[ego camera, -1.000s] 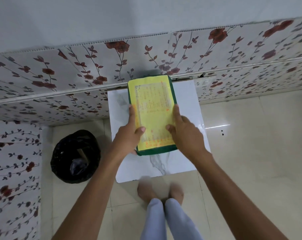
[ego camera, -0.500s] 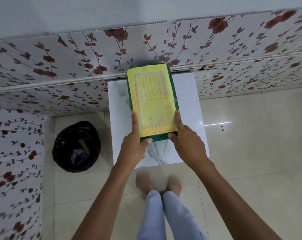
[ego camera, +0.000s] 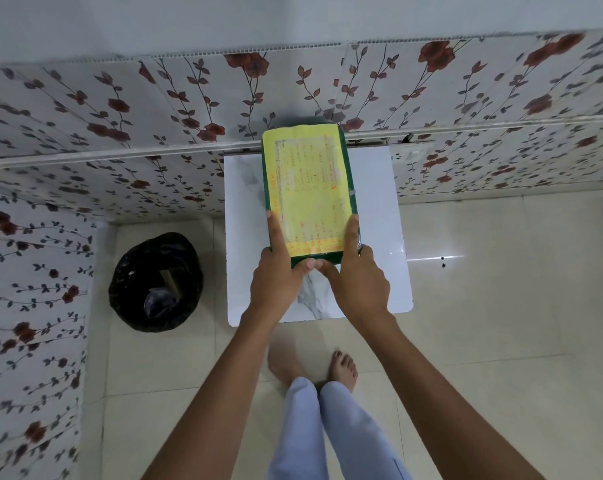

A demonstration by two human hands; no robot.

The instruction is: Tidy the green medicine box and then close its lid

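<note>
Both hands gripped the green medicine box [ego camera: 310,195] at its near end: the left hand [ego camera: 277,282] closed its grip around the near-left corner, forefinger laid flat along the left edge of the yellow lid [ego camera: 307,188] and thumb pressed against the green front face, while the right hand [ego camera: 357,282] mirrored it on the near-right corner, forefinger stretched up the right edge and thumb meeting the other under the front rim. The lid lay shut over the box (its orange print too blurred to read). The box sat lengthwise on the white marbled counter [ego camera: 379,237], its far end reaching the flowered wall panel [ego camera: 189,109] behind. Left of the box and lower, on the pale tiled floor [ego camera: 501,306], stood a bin lined with a black bag [ego camera: 154,282]. Nearer than the box, two bare feet [ego camera: 343,370] and light trouser legs [ego camera: 314,431] showed between the forearms.
</note>
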